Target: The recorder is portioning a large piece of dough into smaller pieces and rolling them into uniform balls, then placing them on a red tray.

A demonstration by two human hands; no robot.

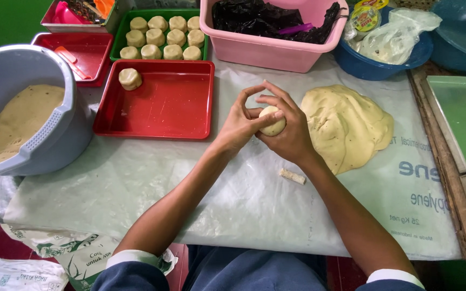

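Left hand grip: our left hand [239, 123] is curled around the dough ball [272, 120], fingers pressing its left side.
Right hand grip: our right hand [288, 129] cups the same ball from the right, closed on it.
Dough ball: we hold it up over the counter [136, 183], in the middle.
Big dough: a flat heap [346, 126] lies just right of our hands.
Small scrap: a dough bit [292, 176] lies near us.
Red tray: the tray [168, 126] on the left holds one dough piece [130, 78].
Green tray: further off, the tray [118, 40] is full of pieces.
Grey bucket: the bucket [55, 129] on the far left holds more dough.
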